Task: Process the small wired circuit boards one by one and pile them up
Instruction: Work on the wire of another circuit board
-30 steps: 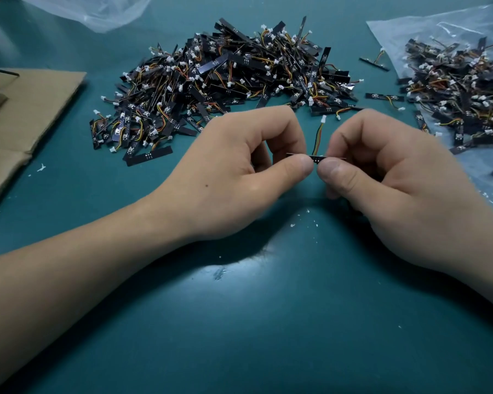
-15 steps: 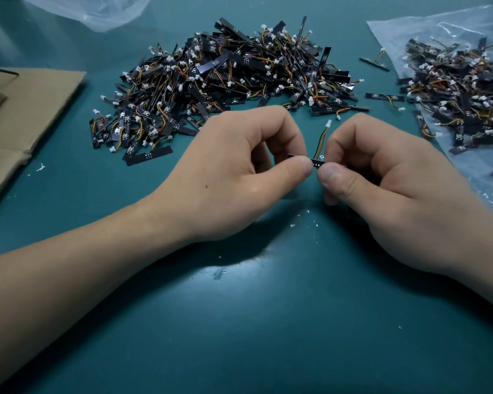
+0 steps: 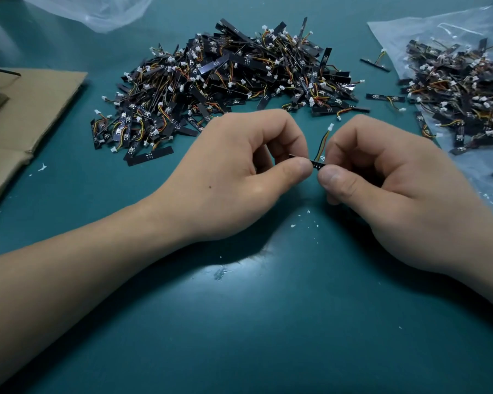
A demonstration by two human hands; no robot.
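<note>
Your left hand (image 3: pixel 239 172) and right hand (image 3: pixel 396 189) pinch one circuit board (image 3: pixel 315 164) above the counter (image 3: pixel 268 322) | level a second ago, it now dips rightward | its wire (image 3: pixel 322 142) leans right

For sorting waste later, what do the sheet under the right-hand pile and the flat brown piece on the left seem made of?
Sheet: thin clear plastic film, probably a bag; glossy, wrinkled, and the table shows through it. Brown piece: likely cardboard; matt tan surface with a fold crease.
</note>
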